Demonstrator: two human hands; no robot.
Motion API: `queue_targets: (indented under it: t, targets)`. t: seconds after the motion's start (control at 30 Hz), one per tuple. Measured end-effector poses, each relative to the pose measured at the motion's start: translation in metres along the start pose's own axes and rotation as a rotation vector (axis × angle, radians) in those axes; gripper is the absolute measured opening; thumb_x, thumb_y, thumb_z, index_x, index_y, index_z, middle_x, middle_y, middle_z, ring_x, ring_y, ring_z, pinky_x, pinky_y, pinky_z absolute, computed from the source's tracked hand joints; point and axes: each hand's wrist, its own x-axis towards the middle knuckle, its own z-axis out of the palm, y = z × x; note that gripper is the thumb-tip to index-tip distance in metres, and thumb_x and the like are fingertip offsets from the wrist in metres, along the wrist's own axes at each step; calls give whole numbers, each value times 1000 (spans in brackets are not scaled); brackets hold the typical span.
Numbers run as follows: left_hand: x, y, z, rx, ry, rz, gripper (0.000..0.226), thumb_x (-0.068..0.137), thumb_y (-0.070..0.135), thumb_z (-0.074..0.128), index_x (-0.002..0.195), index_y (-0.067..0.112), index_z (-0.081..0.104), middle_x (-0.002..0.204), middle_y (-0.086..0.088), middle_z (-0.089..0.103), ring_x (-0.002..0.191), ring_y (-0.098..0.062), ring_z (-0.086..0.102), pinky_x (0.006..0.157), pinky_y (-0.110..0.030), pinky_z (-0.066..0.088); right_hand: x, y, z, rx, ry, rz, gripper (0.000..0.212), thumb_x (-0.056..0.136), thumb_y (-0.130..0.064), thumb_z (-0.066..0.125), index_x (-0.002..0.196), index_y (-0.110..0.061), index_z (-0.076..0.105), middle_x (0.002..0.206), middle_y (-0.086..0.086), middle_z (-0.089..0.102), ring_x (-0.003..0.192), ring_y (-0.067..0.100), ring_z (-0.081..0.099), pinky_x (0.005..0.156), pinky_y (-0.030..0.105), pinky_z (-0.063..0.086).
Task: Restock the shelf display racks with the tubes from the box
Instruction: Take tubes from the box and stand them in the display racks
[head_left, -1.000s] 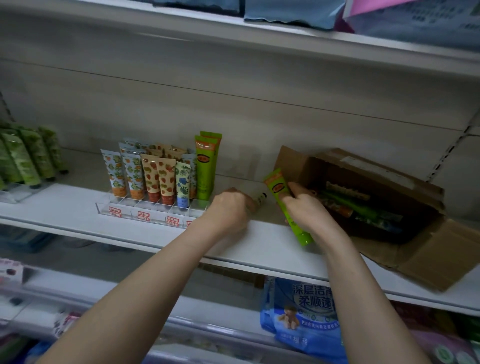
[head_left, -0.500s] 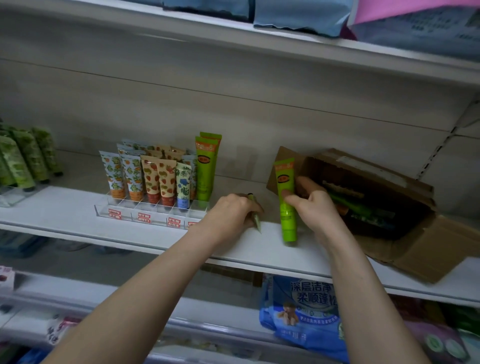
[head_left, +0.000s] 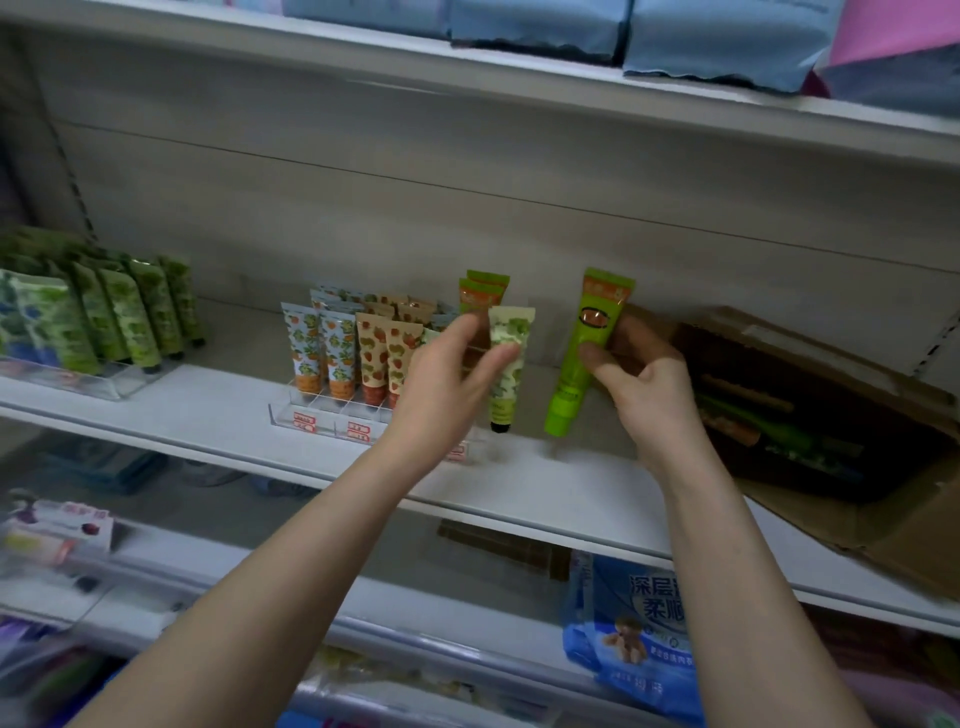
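My left hand (head_left: 447, 379) pinches a small pale tube with a green leaf print (head_left: 506, 364), cap down, just right of the clear display rack (head_left: 332, 421). My right hand (head_left: 641, 379) holds a bright green tube with an orange label (head_left: 587, 348) upright, cap down, above the shelf. The rack holds several patterned tubes (head_left: 343, 353) and taller green-and-orange tubes (head_left: 480, 293) at its right end, partly hidden by my left hand. The open cardboard box (head_left: 810, 415) lies on its side at the right with more tubes inside.
A second clear rack (head_left: 98, 382) with green leafy tubes stands at the shelf's left end. The white shelf (head_left: 545, 483) has bare room between rack and box. Blue packs (head_left: 639, 634) sit on the shelf below, folded blue goods (head_left: 717, 36) above.
Both hands rose from the shelf surface. My left hand lifted the small leafy tube upright into view; my right hand raised the green tube and moved it slightly left of the box.
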Motion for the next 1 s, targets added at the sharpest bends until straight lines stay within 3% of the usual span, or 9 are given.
queue_targets:
  t: [0.1,0.2,0.43,0.57,0.77,0.9,1.0]
  targets:
    - [-1,0,-22,-51,75,-38,19,91,26,64,106,14,61,93,5,70,86,-10,66,78,-36,56,3,-2,19,39,-8,-40,25,86,-4,68,101,-23,65,93,-7,72,89,9,67,86,28,51]
    - [-2,-2,-42,-72,140,-61,15,90,24,65,101,14,61,88,7,69,81,-8,66,73,-28,53,3,-4,39,58,-3,-66,29,86,1,67,103,-21,63,91,-10,70,85,2,66,82,22,50]
    - [-6,-6,-77,-91,198,-89,12,91,25,65,101,17,63,87,10,68,79,-12,66,72,-38,58,3,-7,69,72,-38,-74,31,84,2,68,99,-26,64,94,-6,71,88,6,67,82,23,50]
    - [-7,-11,-87,-96,196,-116,12,91,25,64,103,21,64,91,11,69,81,-9,67,72,-33,58,-2,-10,82,53,-64,-61,32,85,1,68,98,-27,63,94,-9,70,86,1,67,78,15,49]
    - [-8,-17,-92,-130,188,-130,15,89,21,67,103,17,66,93,4,70,82,-13,68,74,-38,59,-10,-1,92,-44,-114,12,30,84,-1,70,97,-27,63,94,-11,71,85,-1,67,75,12,49]
    - [-8,-21,-97,-159,164,-133,19,87,20,70,105,13,66,95,1,72,87,-15,69,81,-41,58,-11,-5,95,-101,-65,29,30,82,-3,73,104,-20,62,95,-2,70,84,2,67,72,11,50]
    - [-8,-23,-101,-188,135,-144,22,86,20,71,107,15,66,97,1,72,90,-15,69,82,-40,58,-12,-18,94,-273,101,-34,38,80,-15,77,113,-21,59,100,0,65,90,13,61,68,14,46]
